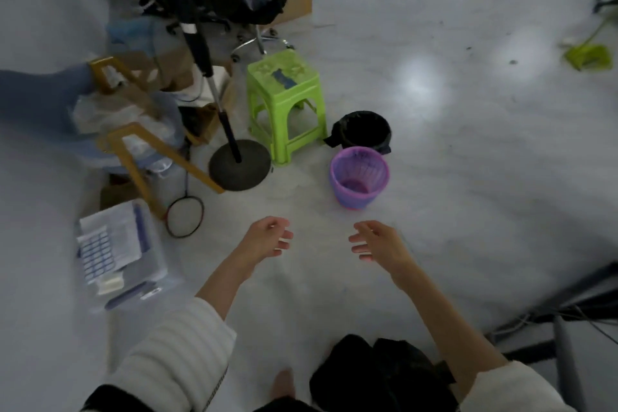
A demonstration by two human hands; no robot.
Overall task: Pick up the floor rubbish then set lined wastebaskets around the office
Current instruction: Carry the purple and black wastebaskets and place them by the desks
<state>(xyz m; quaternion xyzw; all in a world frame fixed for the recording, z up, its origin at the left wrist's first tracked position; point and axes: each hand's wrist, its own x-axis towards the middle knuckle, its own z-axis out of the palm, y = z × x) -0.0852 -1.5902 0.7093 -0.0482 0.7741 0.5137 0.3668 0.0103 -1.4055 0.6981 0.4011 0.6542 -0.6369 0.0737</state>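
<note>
A purple mesh wastebasket stands upright and unlined on the pale floor. Just behind it sits a second wastebasket lined with a black bag. My left hand and my right hand hover side by side in front of the purple basket, apart from it, fingers loosely curled and holding nothing. A heap of black bags lies on the floor below my right forearm.
A green plastic stool stands left of the baskets, next to a round-based stand and a badminton racket. Boxes, a clear bin with papers and clutter fill the left. A green dustpan lies far right; cables run at lower right.
</note>
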